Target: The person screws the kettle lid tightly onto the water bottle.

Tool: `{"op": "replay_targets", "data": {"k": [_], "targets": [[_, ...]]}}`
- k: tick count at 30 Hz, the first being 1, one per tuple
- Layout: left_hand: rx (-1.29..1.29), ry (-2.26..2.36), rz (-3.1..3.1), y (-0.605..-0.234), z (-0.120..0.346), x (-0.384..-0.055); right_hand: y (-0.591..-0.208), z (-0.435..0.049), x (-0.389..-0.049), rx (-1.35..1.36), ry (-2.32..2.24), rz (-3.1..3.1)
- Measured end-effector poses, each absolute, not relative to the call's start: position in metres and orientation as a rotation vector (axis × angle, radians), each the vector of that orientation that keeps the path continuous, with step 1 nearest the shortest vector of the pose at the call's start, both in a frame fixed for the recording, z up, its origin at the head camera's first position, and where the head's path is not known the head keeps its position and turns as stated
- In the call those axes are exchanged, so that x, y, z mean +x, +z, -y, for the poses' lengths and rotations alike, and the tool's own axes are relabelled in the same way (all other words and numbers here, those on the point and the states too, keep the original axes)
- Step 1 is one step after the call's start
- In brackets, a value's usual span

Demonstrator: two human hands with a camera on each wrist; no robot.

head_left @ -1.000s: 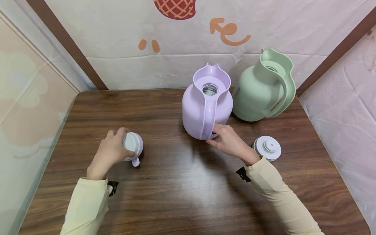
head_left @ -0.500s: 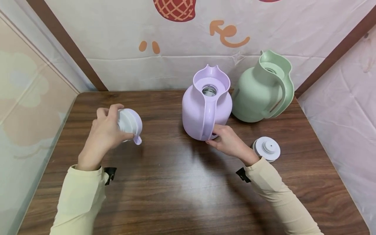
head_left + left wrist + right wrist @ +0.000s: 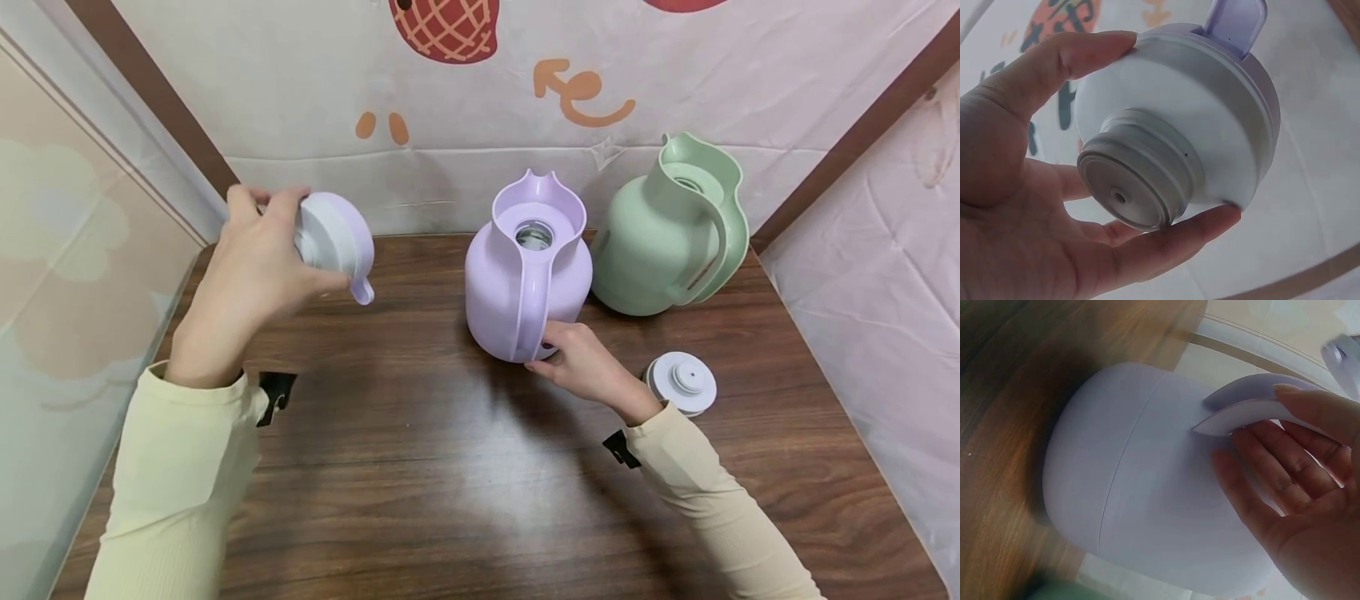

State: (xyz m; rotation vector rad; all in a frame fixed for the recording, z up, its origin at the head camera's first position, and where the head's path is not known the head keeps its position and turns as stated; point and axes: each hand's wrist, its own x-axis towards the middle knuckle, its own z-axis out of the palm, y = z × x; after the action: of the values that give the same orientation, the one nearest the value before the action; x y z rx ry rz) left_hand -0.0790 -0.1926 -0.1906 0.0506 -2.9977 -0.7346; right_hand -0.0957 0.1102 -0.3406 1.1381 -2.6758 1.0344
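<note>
My left hand (image 3: 251, 258) grips a white and purple jug lid (image 3: 333, 237) by its sides, held up over the back left of the table. In the left wrist view the stopper (image 3: 1141, 172) on the lid's underside faces the camera, and a purple tab (image 3: 1235, 25) sticks out at the top. The purple thermos jug (image 3: 498, 287) stands upright at the table's back, its mouth uncovered. Low on the jug's handle (image 3: 534, 300) is my right hand (image 3: 588, 367). The right wrist view shows its thumb and fingers around the handle (image 3: 1247, 412).
Right of the purple jug stands a green thermos jug (image 3: 652, 242), also without a lid. Another lid (image 3: 682, 383) lies stopper-up on the wooden table (image 3: 450, 500), near the right wrist. A printed cloth wall (image 3: 300, 100) rises directly behind the table.
My left hand has raised the lid from the table, moving it toward the back and tilting it. My right hand and both jugs stay in place.
</note>
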Motion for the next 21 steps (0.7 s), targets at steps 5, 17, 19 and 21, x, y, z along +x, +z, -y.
{"op": "replay_targets", "data": {"k": [5, 17, 19, 21], "targets": [[0.005, -0.759, 2.998, -0.169, 0.177, -0.092, -0.341, -0.111, -0.096, 1.137, 1.036, 2.67], [-0.106, -0.704, 3.025, -0.133, 0.143, -0.125, -0.343, -0.111, -0.097, 1.143, 1.046, 2.661], [-0.133, -0.684, 3.024, -0.131, 0.137, -0.13, -0.343, -0.111, -0.098, 1.14, 1.048, 2.663], [-0.143, -0.675, 3.028, -0.13, 0.132, -0.134, -0.343, -0.111, -0.098, 1.139, 1.047, 2.663]]}}
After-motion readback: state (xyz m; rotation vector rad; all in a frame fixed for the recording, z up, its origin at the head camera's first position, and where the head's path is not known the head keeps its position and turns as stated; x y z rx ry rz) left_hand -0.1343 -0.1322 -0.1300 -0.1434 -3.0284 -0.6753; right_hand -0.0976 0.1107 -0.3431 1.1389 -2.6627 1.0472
